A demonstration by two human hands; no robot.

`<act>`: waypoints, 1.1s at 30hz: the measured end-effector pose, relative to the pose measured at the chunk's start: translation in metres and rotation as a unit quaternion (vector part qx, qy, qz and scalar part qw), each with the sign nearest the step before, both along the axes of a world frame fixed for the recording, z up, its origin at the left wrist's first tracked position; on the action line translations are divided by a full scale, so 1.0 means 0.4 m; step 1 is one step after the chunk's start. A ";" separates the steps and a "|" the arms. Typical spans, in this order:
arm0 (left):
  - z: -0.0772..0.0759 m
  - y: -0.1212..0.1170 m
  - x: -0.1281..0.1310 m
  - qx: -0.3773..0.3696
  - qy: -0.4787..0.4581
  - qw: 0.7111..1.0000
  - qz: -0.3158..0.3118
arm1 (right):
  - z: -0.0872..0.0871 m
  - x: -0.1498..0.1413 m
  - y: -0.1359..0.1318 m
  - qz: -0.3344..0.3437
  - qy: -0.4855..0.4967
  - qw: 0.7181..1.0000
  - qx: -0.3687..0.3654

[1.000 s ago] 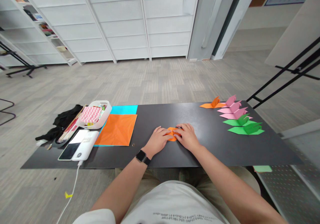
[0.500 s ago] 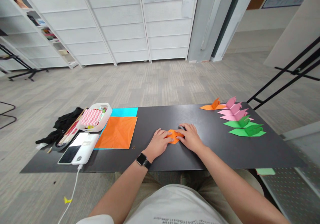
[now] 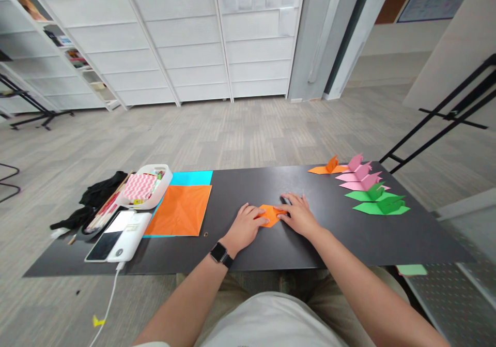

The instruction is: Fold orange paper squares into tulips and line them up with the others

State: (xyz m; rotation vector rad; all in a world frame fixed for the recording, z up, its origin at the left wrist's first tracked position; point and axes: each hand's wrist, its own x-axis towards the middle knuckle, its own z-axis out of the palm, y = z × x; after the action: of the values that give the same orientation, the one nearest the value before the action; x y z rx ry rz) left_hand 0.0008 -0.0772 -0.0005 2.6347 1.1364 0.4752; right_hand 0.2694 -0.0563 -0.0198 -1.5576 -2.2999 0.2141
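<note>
A small piece of folded orange paper [image 3: 270, 215] lies on the dark table in front of me, its outline pointed and many-sided. My left hand [image 3: 247, 225], with a black watch on its wrist, holds the paper's left edge between thumb and fingers. At the right end, my right hand [image 3: 299, 215] has its thumb and index finger on the paper, the other fingers resting on the table. A dark patch shows by the right fingers; I cannot tell if it is an object or shadow. Part of the paper is hidden under the fingertips.
Orange sheets [image 3: 182, 210] overlap blue paper [image 3: 191, 178] at left. Beyond them are a white basket [image 3: 165, 184], a power bank [image 3: 129, 237] with a cable, a phone [image 3: 104, 243] and black cloth [image 3: 101, 192]. Folded green [image 3: 382, 206], pink [image 3: 358, 174] and orange [image 3: 329, 167] paper figures line the right.
The view has tilted slightly, so the table sits a little lower in the picture. Both hands stay on the orange paper, with only slight finger movement.
</note>
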 end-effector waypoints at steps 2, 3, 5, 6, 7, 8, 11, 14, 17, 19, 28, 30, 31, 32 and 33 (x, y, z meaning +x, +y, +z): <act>0.001 -0.001 -0.001 0.004 0.003 1.000 -0.004 | 0.008 -0.004 0.003 0.002 -0.002 1.000 -0.002; 0.001 -0.001 -0.001 0.005 0.005 1.000 -0.005 | 0.012 -0.008 0.004 0.005 -0.001 1.000 -0.001; 0.001 -0.001 -0.002 0.006 0.007 1.000 -0.004 | 0.022 -0.018 0.004 0.014 0.007 1.000 0.008; 0.000 -0.001 -0.002 0.005 0.007 1.000 -0.003 | 0.026 -0.025 0.003 0.020 0.011 1.000 0.012; 0.000 -0.002 -0.001 0.004 0.008 1.000 -0.001 | 0.028 -0.032 0.002 0.024 0.014 0.999 0.015; 0.000 -0.002 0.000 0.002 0.008 1.000 0.000 | 0.029 -0.039 0.001 0.027 0.014 0.999 0.017; 0.001 -0.002 0.001 -0.003 0.007 1.000 0.001 | 0.023 -0.055 -0.001 0.022 0.003 1.000 0.012; 0.001 0.002 -0.004 -0.007 0.007 1.000 -0.006 | 0.009 -0.057 -0.002 0.013 -0.006 1.000 0.003; 0.000 0.011 -0.021 -0.001 0.015 1.000 -0.024 | -0.004 -0.052 -0.001 0.008 -0.002 1.000 -0.001; -0.001 0.019 -0.036 0.010 0.020 0.999 -0.031 | -0.010 -0.049 -0.001 0.007 0.002 1.000 -0.001; 0.011 0.023 -0.065 0.043 0.059 0.996 -0.045 | -0.001 -0.051 0.000 0.004 -0.014 0.999 -0.034; 0.015 0.021 -0.064 0.038 0.067 0.996 -0.049 | 0.004 -0.051 -0.002 0.004 -0.016 0.999 -0.042; 0.018 0.020 -0.064 0.035 0.069 0.996 -0.051 | 0.006 -0.052 -0.003 0.004 -0.017 0.999 -0.044; 0.022 0.018 -0.062 0.032 0.070 0.996 -0.052 | 0.008 -0.052 -0.004 0.004 -0.018 0.999 -0.045; 0.026 0.017 -0.061 0.031 0.067 0.996 -0.052 | 0.010 -0.052 -0.005 0.004 -0.020 0.999 -0.046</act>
State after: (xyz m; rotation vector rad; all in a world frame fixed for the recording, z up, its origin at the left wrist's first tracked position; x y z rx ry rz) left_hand -0.0235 -0.0704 0.0101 2.8001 1.0309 0.3221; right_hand 0.2485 -0.0582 -0.0159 -1.6109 -2.3578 0.2963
